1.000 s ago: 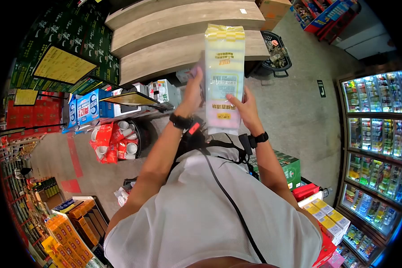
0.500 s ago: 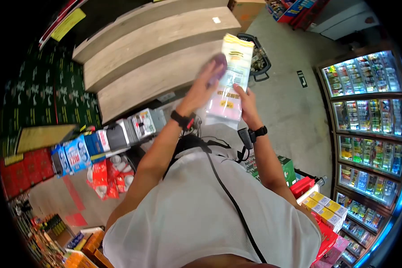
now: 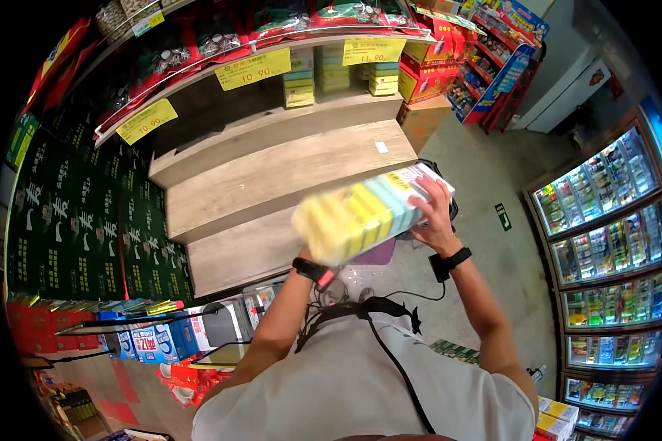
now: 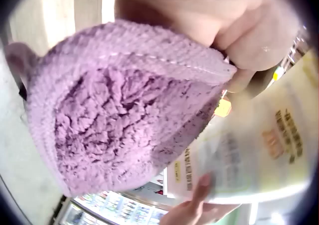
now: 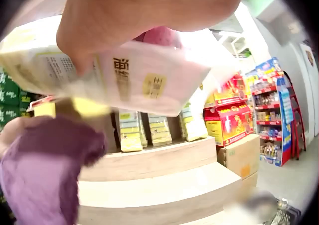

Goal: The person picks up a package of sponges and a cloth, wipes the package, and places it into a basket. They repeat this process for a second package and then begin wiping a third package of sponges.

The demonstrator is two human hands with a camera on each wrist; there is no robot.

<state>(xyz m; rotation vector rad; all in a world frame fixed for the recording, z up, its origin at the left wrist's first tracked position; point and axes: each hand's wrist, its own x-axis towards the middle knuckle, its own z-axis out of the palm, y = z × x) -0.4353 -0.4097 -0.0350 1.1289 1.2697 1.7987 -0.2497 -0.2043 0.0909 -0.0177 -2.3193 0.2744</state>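
Observation:
In the head view my right hand (image 3: 435, 217) grips one end of a long clear-wrapped pack of sponges (image 3: 371, 209), banded yellow, blue and pink. The pack lies slantwise in the air before the wooden steps, its yellow end blurred and toward the left. My left hand (image 4: 239, 30) pinches a folded purple cloth (image 4: 114, 120), which fills much of the left wrist view. From the head, the pack hides most of that hand, and a bit of cloth shows below it. Dark specks dot the cloth's fuzzy side.
Wooden step shelves (image 3: 294, 165) stand ahead, with similar yellow-and-blue packs (image 3: 299, 84) on the top step under yellow price tags. Stacked dark green cartons (image 3: 88, 220) are at the left. A cardboard box (image 3: 423, 121) adjoins the steps, and glass-door coolers (image 3: 596, 213) line the right.
The pack has swung from upright to slanted, its yellow end now toward the left. My right hand has moved up and outward. The view has lifted, bringing the upper shelf into sight.

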